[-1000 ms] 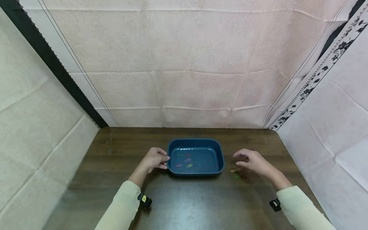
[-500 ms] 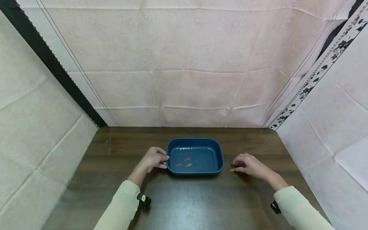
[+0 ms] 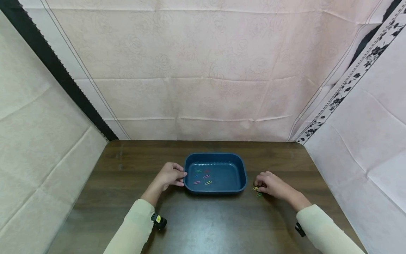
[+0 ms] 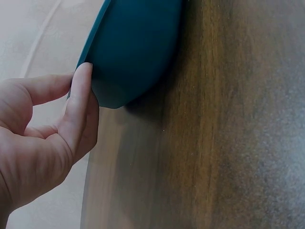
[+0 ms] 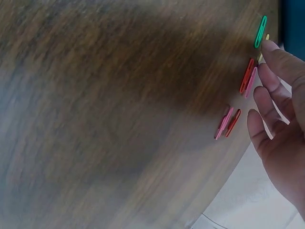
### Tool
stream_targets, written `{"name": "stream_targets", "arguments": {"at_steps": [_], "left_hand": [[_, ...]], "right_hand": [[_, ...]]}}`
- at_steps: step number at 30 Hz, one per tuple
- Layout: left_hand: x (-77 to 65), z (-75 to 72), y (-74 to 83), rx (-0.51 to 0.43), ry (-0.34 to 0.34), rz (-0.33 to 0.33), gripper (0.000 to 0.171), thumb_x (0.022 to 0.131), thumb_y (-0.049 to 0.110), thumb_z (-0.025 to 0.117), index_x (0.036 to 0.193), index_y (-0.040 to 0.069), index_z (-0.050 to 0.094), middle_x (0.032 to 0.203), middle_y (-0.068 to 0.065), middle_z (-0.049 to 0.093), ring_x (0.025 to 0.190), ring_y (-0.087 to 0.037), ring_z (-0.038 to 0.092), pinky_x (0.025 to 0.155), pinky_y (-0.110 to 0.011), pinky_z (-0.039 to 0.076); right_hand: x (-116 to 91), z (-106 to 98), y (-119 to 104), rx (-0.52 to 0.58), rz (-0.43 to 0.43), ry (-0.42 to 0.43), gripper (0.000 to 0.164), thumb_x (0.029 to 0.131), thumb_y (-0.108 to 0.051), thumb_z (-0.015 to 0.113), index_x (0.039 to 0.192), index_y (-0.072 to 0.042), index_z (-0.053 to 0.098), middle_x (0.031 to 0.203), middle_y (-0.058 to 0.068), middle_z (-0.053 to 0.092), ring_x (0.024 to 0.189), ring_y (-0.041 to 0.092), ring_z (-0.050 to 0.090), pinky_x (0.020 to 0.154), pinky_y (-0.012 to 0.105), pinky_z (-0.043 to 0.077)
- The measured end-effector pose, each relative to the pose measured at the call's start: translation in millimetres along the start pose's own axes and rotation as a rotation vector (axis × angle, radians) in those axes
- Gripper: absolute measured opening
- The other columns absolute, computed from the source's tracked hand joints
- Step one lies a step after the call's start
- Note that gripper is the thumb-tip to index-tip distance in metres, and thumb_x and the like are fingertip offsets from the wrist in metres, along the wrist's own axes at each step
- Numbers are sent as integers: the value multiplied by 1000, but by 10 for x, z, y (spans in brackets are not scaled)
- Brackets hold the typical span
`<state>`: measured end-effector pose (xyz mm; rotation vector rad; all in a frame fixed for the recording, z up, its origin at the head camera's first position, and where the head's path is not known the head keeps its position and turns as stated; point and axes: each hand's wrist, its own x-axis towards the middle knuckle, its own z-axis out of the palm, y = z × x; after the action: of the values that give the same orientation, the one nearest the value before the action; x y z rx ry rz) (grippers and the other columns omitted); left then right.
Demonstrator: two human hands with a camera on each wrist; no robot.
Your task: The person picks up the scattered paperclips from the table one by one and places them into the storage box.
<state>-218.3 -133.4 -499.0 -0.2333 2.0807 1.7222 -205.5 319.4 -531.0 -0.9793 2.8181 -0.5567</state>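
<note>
I see the left hand [image 3: 168, 175] pinching the blue tray [image 3: 215, 192], right hand [image 3: 273, 185] half-curled at the yellow paperclip [image 3: 256, 188], grip unclear from here: low, light fingertips should serve best.

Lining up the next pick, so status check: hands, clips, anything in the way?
Left hand gripping blue tray. Right hand at yellow clip, grip unclear. Green clip lies close by. No obstruction seen toward tray.

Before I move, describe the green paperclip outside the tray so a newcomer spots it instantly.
On the brown table, find the blue tray, then look right to the right hand. Near it lies the green paperclip, the only green one outside the tray.
</note>
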Motion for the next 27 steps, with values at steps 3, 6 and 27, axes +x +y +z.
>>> {"name": "stream_targets", "arguments": {"at_steps": [3,6,27], "left_hand": [[3,-1,4,2,0,-1,18,99,3,67,113,-6,60,92,-19,63,69,-20,65,68,-36,67],[7,-5,6,4,1,-4,19,99,4,68,113,-6,60,94,-21,63,69,-21,65,69,-36,67],[6,-2,-10,2,7,-9,18,99,3,67,113,-6,60,98,-22,63,70,-20,65,69,-36,67]], "right_hand": [[13,2,-6,-7,-22,12,15,87,-15,83,94,-18,70,93,-7,64,88,12,52,73,30,50],[37,-1,-10,-27,-55,31,16,86,-12,83,90,-18,69,90,-7,63,85,10,50,71,29,48],[97,-57,-64,6,-3,-83,21,90,-8,78,85,-20,62,83,-11,55,80,7,45,68,23,42]]}}
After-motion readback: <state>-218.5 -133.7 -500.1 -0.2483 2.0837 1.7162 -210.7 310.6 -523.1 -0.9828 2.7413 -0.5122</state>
